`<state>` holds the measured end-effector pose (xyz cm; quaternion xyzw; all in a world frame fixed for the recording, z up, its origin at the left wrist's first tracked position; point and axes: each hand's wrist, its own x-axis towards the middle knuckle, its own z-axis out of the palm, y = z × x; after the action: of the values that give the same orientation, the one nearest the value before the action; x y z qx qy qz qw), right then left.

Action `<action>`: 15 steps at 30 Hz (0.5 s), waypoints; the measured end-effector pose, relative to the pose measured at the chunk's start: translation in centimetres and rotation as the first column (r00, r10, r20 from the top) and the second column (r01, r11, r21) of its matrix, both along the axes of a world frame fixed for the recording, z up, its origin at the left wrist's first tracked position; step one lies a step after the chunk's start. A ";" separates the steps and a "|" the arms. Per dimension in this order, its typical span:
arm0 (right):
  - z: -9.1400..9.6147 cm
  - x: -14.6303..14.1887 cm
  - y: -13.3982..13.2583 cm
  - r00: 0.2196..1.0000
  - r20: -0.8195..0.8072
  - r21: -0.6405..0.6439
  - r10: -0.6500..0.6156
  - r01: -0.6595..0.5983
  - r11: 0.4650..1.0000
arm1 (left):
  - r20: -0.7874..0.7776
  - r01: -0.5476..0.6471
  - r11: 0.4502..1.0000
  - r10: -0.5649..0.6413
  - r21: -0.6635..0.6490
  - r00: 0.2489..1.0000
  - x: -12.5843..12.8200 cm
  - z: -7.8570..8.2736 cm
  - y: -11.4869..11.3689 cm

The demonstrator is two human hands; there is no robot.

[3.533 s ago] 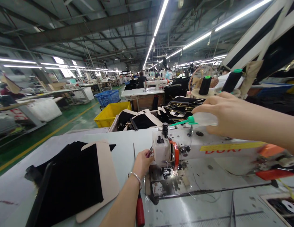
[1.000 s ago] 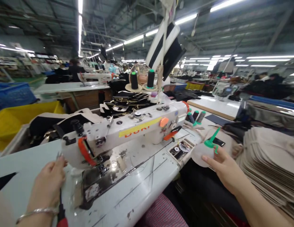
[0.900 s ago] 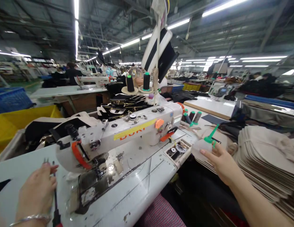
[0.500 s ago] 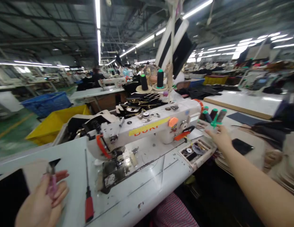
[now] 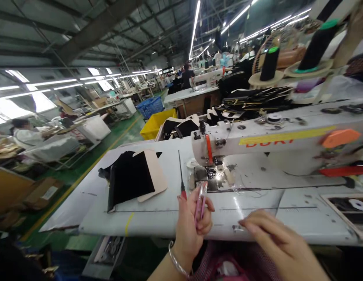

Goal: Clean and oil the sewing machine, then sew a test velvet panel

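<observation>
My left hand is closed around pink thread snips, their metal blades pointing up. It hovers over the front of the sewing table, by a red-handled screwdriver that lies partly hidden behind the fingers. My right hand is above the table's front edge with thumb and fingertips together; whatever they may pinch is too small to make out. A worn-looking mark shows beside those fingertips. Behind both hands is the white sewing machine, its metal needle plate bare.
Black and beige cut pieces lie on the table's left part. An accessory tray is set into its right. Thread cones stand behind the machine. A yellow bin is beyond the table, and an open drawer hangs below.
The view has swung left. My right hand has left the thread spools on the right and come to the table front. My left hand, still holding the snips, has moved closer to the needle area.
</observation>
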<state>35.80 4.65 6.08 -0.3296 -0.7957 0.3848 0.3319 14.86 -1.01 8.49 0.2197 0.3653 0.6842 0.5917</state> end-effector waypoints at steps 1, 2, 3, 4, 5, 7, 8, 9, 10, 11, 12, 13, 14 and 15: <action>-0.1 -1.5 -0.8 0.998 -0.055 -0.144 -0.015 0.007 0.990 | -0.067 0.010 1.000 -0.008 0.023 0.998 0.7 -0.2 -0.1; -0.1 -3.1 -1.3 0.996 -0.084 -0.250 -0.036 0.014 0.968 | -0.134 0.014 0.999 -0.008 0.044 0.991 1.2 -0.4 -0.2; -0.1 -4.4 -1.7 0.996 -0.076 -0.356 -0.044 0.014 0.934 | -0.195 0.017 0.998 -0.006 0.056 0.981 1.5 -0.6 -0.4; -0.1 -5.5 -1.8 0.994 -0.092 -0.415 -0.052 0.009 0.910 | -0.246 0.019 0.998 -0.004 0.061 0.969 1.7 -0.7 -0.6; -0.1 -6.2 -1.9 0.993 -0.097 -0.452 -0.073 0.021 0.892 | -0.284 0.021 0.998 -0.004 0.057 0.959 1.8 -0.9 -0.8; -0.1 -6.7 -2.1 0.984 -0.103 -0.488 -0.146 0.077 0.869 | -0.324 0.035 0.999 -0.027 0.019 0.946 1.9 -1.1 -1.1; -0.1 -6.7 -2.1 0.976 -0.105 -0.494 -0.189 0.114 0.862 | -0.331 0.042 0.999 -0.041 -0.004 0.943 2.0 -1.3 -1.1; -0.1 -6.5 -2.2 0.969 -0.112 -0.497 -0.222 0.138 0.857 | -0.331 0.053 0.998 -0.060 -0.032 0.942 2.1 -1.5 -1.1; -0.1 -6.2 -2.4 0.961 -0.133 -0.499 -0.242 0.146 0.854 | -0.321 0.075 0.995 -0.092 -0.065 0.943 2.4 -1.8 -1.0; -0.1 -6.0 -2.5 0.955 -0.169 -0.502 -0.243 0.129 0.855 | -0.307 0.107 0.989 -0.132 -0.099 0.943 2.7 -2.1 -0.8; -0.1 -5.8 -2.7 0.950 -0.210 -0.506 -0.232 0.098 0.857 | -0.293 0.142 0.982 -0.174 -0.126 0.940 3.2 -2.4 -0.7; -0.1 -5.5 -2.9 0.944 -0.249 -0.512 -0.215 0.060 0.857 | -0.280 0.178 0.973 -0.214 -0.148 0.936 3.6 -2.7 -0.5; -0.1 -5.2 -3.0 0.938 -0.281 -0.531 -0.201 0.023 0.847 | -0.273 0.213 0.963 -0.253 -0.168 0.928 4.1 -2.9 -0.4; -0.1 -4.8 -3.1 0.933 -0.301 -0.552 -0.198 -0.001 0.834 | -0.274 0.239 0.955 -0.280 -0.175 0.920 4.4 -3.2 -0.2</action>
<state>30.98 1.55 6.01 -0.3783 -0.5645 0.6282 0.3790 19.30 -1.21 5.30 0.3246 0.4636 0.5321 0.6298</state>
